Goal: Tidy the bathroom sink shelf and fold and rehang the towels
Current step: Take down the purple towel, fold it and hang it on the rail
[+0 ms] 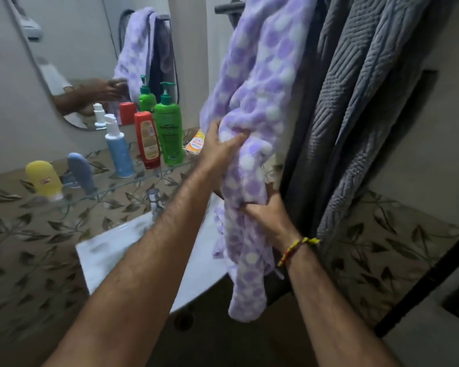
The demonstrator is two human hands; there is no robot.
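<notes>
A fluffy purple-and-white checked towel (263,83) hangs from a dark rail (229,6) at the top, bunched in its lower half. My left hand (220,147) grips a fold of it at mid height. My right hand (265,213), with a yellow-red thread on the wrist, clutches the towel lower down. A grey textured towel (361,107) hangs right beside it. On the glass shelf (122,184) stand a green pump bottle (168,131), a red bottle (146,140), a blue-and-white pump bottle (118,149), a grey-blue tube (81,169) and a yellow bottle (44,180).
A white sink (112,247) with a chrome tap (154,200) sits below the shelf. An orange packet (195,144) lies at the shelf's right end. A mirror (90,49) on the left wall reflects the towel and bottles. Leaf-patterned tiles cover the walls.
</notes>
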